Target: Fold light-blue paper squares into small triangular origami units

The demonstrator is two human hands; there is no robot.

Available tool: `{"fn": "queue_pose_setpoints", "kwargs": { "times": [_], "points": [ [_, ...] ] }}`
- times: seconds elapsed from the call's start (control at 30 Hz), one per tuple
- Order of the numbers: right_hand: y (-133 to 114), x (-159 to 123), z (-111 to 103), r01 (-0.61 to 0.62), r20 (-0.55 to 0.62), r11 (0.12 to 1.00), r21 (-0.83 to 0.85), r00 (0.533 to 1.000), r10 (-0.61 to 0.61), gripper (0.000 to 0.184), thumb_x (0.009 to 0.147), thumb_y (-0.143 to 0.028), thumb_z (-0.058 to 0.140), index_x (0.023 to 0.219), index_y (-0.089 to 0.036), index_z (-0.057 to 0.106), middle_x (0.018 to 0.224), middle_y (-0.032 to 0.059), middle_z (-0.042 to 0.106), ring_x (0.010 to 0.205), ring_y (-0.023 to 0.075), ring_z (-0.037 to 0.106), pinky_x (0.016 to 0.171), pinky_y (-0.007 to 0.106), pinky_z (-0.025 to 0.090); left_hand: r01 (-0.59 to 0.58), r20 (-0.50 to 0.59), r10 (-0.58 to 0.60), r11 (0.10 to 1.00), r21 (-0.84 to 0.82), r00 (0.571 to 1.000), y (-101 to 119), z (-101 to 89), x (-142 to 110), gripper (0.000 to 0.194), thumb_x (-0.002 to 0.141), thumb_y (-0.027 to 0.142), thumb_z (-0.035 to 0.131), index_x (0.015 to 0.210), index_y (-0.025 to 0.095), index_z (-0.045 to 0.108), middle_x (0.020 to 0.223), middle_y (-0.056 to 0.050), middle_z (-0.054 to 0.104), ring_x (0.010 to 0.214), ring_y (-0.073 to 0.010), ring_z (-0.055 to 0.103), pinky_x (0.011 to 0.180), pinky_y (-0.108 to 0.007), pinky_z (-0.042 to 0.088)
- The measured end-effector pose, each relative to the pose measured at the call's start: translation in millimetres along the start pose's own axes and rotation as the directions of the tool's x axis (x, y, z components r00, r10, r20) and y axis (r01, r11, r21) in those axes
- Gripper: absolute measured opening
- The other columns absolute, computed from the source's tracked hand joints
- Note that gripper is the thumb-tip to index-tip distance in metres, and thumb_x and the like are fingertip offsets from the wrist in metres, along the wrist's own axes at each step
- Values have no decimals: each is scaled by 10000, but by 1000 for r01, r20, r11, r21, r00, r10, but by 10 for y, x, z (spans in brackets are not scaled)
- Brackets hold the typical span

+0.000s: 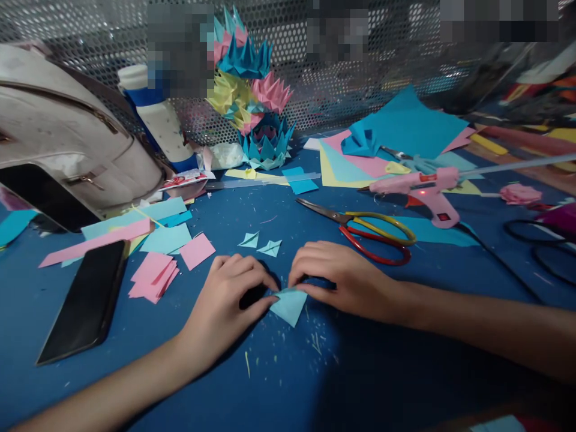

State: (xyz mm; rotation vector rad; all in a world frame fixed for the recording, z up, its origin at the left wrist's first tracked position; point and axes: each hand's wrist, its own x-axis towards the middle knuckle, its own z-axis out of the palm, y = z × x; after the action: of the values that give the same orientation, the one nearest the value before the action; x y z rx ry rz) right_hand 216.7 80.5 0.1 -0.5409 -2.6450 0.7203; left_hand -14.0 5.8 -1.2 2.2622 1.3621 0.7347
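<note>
My left hand (227, 300) and my right hand (342, 277) rest on the blue table (288, 372), fingertips pinched on a small light-blue paper piece (288, 305) between them. The paper lies flat with one folded corner pointing toward me. Both hands have their fingers curled and pressed on the paper's upper edge. Two small folded light-blue pieces (261, 243) lie just beyond my hands.
A black phone (87, 300) lies left, beside pink paper squares (155, 276). Scissors (364, 231) and a pink glue gun (423, 189) lie right. Stacked paper flowers (252, 90), a white bottle (157, 117), a white bag (58, 132) and coloured sheets (396, 144) stand behind.
</note>
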Motion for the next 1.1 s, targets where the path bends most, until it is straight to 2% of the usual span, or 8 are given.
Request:
{"fn": "queue_pose_setpoints", "kwargs": {
  "times": [0.07,0.2,0.27,0.4,0.6,0.73,0.9,1.1],
  "points": [
    [54,0,-40,114,28,993,-26,993,-114,115,986,-204,527,958,-212,638,943,-7,669,889,133,557,817,287,356,-33,-8,34,999,9,999,16,-6,-14,24,956,233,645,937,247,651,933,33,681,858,-162,571,825,-340,294],
    [119,-16,-104,332,81,941,-62,942,-327,223,1042,-235,412,1112,-192,619,1132,42,689,1046,157,571,878,314,391,-138,-21,138,990,27,990,33,-17,-63,120,1014,190,547,1008,239,656,970,38,706,863,-145,572,856,-343,291],
    [130,-27,-119,399,105,912,-92,915,-390,256,1062,-234,372,1162,-197,605,1191,39,689,1101,143,577,868,301,408,-230,-15,231,973,36,973,26,-23,-98,203,1057,194,449,1080,220,649,1030,18,713,906,-146,582,879,-346,304],
    [128,-31,-135,492,118,851,-184,870,-478,285,1069,-198,347,1178,-184,610,1191,32,705,1094,136,609,787,293,434,-375,2,375,925,66,927,-9,-33,-156,342,1093,204,298,1169,153,627,1058,-50,708,994,-167,602,919,-360,337],
    [123,-14,-128,516,82,838,-175,856,-510,261,1057,-207,399,1158,-172,637,1127,33,725,1052,137,644,850,286,487,-463,46,461,880,102,886,-28,-29,-150,317,1078,150,330,1193,120,624,1079,-82,698,1072,-189,602,920,-359,394],
    [137,-27,-90,451,60,887,-101,893,-447,239,1033,-262,475,1143,-136,646,1072,64,728,1007,140,660,855,267,510,-472,46,470,871,136,882,-18,-21,-147,287,1068,147,383,1171,140,651,1053,-78,698,1054,-191,609,907,-368,417],
    [142,-32,-73,450,63,890,-79,893,-446,237,1036,-255,465,1148,-156,649,1087,63,727,1032,149,660,876,280,509,-479,49,479,856,196,876,-34,-2,-160,276,1064,163,412,1153,172,674,1020,-58,702,1040,-188,612,894,-367,427],
    [138,-32,-83,385,88,923,-9,920,-382,255,1042,-282,456,1172,-160,637,1091,57,727,1038,143,649,893,271,489,-495,55,501,823,280,864,-4,3,-156,318,1075,169,374,1166,182,679,1049,-45,715,1032,-181,608,928,-377,406]
  ]
}}
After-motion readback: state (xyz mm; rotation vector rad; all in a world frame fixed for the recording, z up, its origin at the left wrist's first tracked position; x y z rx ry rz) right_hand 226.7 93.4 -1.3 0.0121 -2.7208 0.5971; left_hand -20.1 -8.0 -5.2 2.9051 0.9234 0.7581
